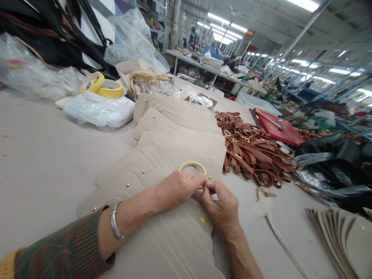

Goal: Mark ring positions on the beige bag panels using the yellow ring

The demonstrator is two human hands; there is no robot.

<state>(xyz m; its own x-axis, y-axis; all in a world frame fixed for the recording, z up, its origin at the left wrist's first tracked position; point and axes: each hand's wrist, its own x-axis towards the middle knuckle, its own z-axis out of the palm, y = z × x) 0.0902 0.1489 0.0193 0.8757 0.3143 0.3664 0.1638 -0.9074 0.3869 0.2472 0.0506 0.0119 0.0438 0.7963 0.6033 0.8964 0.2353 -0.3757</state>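
My left hand (178,188) is closed around a thin roll of yellow tape (192,164), whose ring stands out beyond the fingers. Thumb and fingertips of my right hand (222,203) pinch together at the roll's near edge, touching the left fingertips; the tape end between them is mostly hidden. Both hands are over a long fanned row of beige leather-like panels (180,133) with small metal studs. A small yellow tape piece (202,220) sticks to one panel just below the hands.
Brown straps with metal clasps (250,149) lie heaped to the right, beside a red pad (279,126). More yellow tape rolls (110,89) rest on a white plastic-wrapped packet (99,110) at left. Another stack of beige panels (345,240) fans out at lower right.
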